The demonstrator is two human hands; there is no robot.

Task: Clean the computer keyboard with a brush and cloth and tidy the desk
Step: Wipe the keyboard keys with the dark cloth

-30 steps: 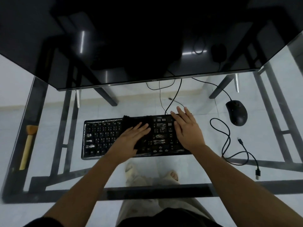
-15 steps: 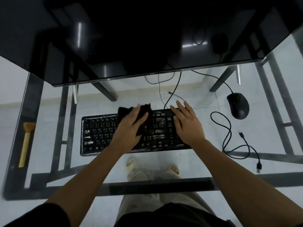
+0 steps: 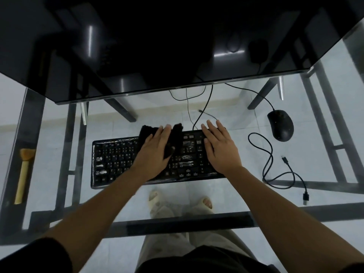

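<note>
Head view: the left hand (image 3: 155, 152) lies flat on a black fuzzy cloth (image 3: 146, 132) at the far edge of the black computer keyboard (image 3: 114, 156), its fingers (image 3: 167, 128) straight and pressing, not gripping. The right hand (image 3: 220, 148) rests flat on the keyboard's right end, fingers spread, holding nothing. A wooden-handled brush (image 3: 24, 170) lies apart on the left of the clear glass worktop (image 3: 226, 194).

Risks, as I judge them: the cloth overhangs the back edge and could slip off or snag the black keyboard cable (image 3: 204, 107). If the right hand eases up, the keyboard may skid on the glass.
</note>
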